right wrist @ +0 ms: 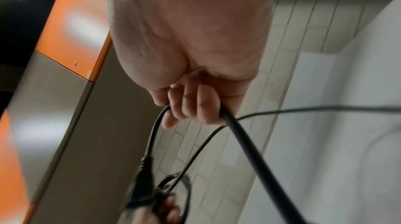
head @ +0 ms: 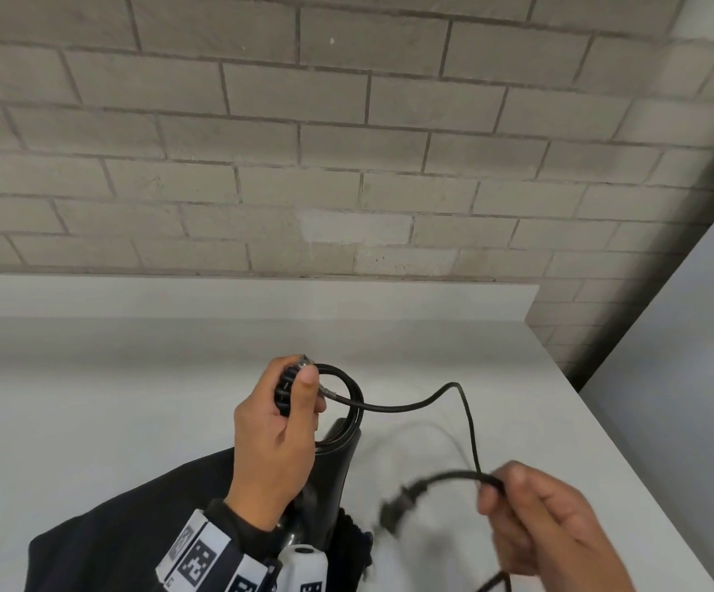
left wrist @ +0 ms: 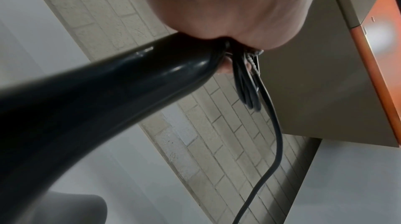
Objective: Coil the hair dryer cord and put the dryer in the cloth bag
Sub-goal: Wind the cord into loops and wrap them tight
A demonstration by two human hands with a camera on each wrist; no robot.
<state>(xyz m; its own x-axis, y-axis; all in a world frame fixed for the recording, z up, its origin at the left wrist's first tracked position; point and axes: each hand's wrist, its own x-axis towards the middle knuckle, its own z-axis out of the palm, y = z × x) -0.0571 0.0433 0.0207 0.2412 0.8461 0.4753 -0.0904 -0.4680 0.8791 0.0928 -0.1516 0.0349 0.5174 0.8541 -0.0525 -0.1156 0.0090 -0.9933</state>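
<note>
My left hand (head: 280, 429) grips the end of the black hair dryer's handle (head: 334, 467) together with several coiled loops of black cord (head: 353, 403), thumb pressed over the loops. In the left wrist view the glossy dryer handle (left wrist: 104, 93) runs from my fist and the loops (left wrist: 247, 90) hang beside it. From the coil the loose cord (head: 462, 403) arcs right to my right hand (head: 530, 519), which pinches it near the blurred plug (head: 398, 506). The right wrist view shows my fingers (right wrist: 190, 106) curled round the cord (right wrist: 249, 147), the plug (right wrist: 143, 181) dangling below. A black cloth bag (head: 133, 523) lies under my left forearm.
A white table (head: 133, 399) stretches out to a grey brick wall (head: 346, 143). Its right edge falls away to a pale floor (head: 688, 335). The wrist views show an orange and grey cabinet (left wrist: 379, 52) overhead.
</note>
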